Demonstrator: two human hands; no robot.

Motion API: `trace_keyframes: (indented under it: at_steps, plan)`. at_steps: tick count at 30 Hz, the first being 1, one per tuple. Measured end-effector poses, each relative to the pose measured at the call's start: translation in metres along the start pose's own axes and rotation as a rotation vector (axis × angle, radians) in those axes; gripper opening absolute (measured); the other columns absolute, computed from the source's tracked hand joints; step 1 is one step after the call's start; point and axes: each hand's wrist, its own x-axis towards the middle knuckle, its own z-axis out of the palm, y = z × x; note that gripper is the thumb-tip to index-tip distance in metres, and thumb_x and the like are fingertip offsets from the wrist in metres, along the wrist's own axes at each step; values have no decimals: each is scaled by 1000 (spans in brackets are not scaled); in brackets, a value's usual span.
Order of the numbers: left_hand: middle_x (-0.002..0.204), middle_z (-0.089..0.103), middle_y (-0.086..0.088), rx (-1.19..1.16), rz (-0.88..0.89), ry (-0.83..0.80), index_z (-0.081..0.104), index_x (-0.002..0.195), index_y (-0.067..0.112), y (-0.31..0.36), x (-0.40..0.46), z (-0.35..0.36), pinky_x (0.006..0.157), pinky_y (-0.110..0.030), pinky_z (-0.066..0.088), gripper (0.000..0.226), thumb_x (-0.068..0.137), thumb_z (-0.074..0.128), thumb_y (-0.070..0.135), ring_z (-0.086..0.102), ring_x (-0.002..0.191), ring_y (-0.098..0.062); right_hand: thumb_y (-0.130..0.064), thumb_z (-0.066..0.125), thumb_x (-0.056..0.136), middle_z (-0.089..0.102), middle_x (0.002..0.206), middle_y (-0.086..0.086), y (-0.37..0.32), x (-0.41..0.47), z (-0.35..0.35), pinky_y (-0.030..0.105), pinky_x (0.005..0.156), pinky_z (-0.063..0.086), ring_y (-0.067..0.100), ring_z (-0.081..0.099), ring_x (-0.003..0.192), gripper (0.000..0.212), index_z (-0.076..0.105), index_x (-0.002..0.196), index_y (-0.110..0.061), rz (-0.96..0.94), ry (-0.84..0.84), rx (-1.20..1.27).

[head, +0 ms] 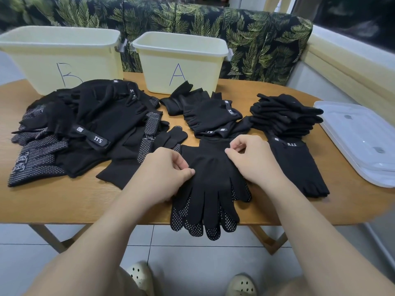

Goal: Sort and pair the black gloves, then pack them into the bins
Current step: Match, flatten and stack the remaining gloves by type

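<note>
- Left hand: enters from the lower left of the frame, forearm bare, palm down. Thumb and forefinger are curled together and pinch the left edge of the black knit glove pair with white grip dots; the other fingers are curled under.
- Right hand: enters from the lower right, palm down. Fingers are curled, and thumb and forefinger pinch the cuff-side right edge of the same pair.
- Glove pair: lies at the centre of the frame on the oval wooden table, cuff toward the bins. One glove lies on the other; dotted fingertips hang over the near table edge.
- Loose heap of black gloves: centre left, some with dotted palms, some with "5.11" wrist straps.
- Strapped glove stack: just above the hands.
- Plain black glove stack: right of centre. A flat strapped glove lies below it, beside the right hand.
- Pale yellow plastic bin marked "B": upper left.
- Pale yellow plastic bin marked "A": upper centre, behind the strapped stack.
- Clear plastic lids: right edge of the table.
</note>
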Motion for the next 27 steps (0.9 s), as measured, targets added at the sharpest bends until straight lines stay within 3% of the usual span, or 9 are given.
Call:
trace_keyframes:
  at_steps: [4, 11, 16, 18, 20, 23, 25, 27]
  plan:
    - [45, 61, 6, 10, -6, -13, 67, 79, 16, 1, -3, -3, 38, -14, 37, 19, 93, 73, 28, 50, 32, -5, -27, 71, 95, 66, 80, -11, 1, 1, 2, 18, 65, 44, 3, 60, 79, 12, 67, 85, -22, -6, 9, -5]
    - [54, 66, 0, -39, -59, -42, 69, 79, 11, 0, -6, -6, 44, -27, 49, 23, 92, 74, 29, 61, 44, -15, -28, 73, 93, 69, 78, -3, -2, 0, -2, 36, 66, 58, 13, 62, 71, 13, 68, 84, -21, 17, -18, 66]
    - [52, 66, 2, 61, -52, -2, 69, 77, 14, 0, -7, -6, 41, -20, 44, 22, 90, 76, 31, 60, 40, -10, -30, 68, 96, 69, 84, -5, -3, -11, -13, 40, 74, 59, 19, 64, 76, 8, 65, 100, -24, 39, -66, 55]
    - [55, 68, 5, 124, -20, 31, 68, 76, 19, 0, -8, -6, 49, -21, 47, 22, 90, 75, 33, 63, 45, -8, -29, 68, 95, 70, 84, -4, -2, -18, -20, 41, 76, 60, 19, 66, 78, 12, 64, 107, -25, 35, -76, 68]
    - [61, 70, 7, 199, 54, 94, 66, 75, 23, 0, -9, -7, 61, -25, 49, 21, 89, 74, 37, 63, 54, -3, -29, 68, 95, 72, 78, -3, 0, -26, -27, 39, 71, 60, 17, 68, 78, 15, 63, 109, -27, 37, -91, 64]
    - [73, 65, 12, 243, 309, 203, 65, 80, 28, 2, -7, -5, 71, -33, 50, 13, 90, 70, 33, 59, 73, -3, -31, 68, 95, 74, 70, -6, 5, -33, -34, 26, 56, 51, 7, 67, 62, 15, 61, 109, -31, 56, -148, 47]
    - [91, 62, 13, 251, 511, 162, 67, 93, 29, 3, -1, -1, 81, -36, 51, 3, 94, 64, 29, 59, 88, -8, -30, 69, 94, 74, 69, -7, 7, -36, -36, 25, 59, 49, 6, 67, 62, 18, 61, 110, -29, 69, -174, 86]
    - [120, 61, 12, 319, 628, 74, 68, 113, 26, 2, 10, 6, 101, -36, 46, 17, 99, 59, 27, 56, 113, -12, -28, 71, 94, 74, 69, -4, 8, -39, -37, 29, 67, 53, 7, 68, 64, 21, 61, 112, -27, 74, -192, 132]
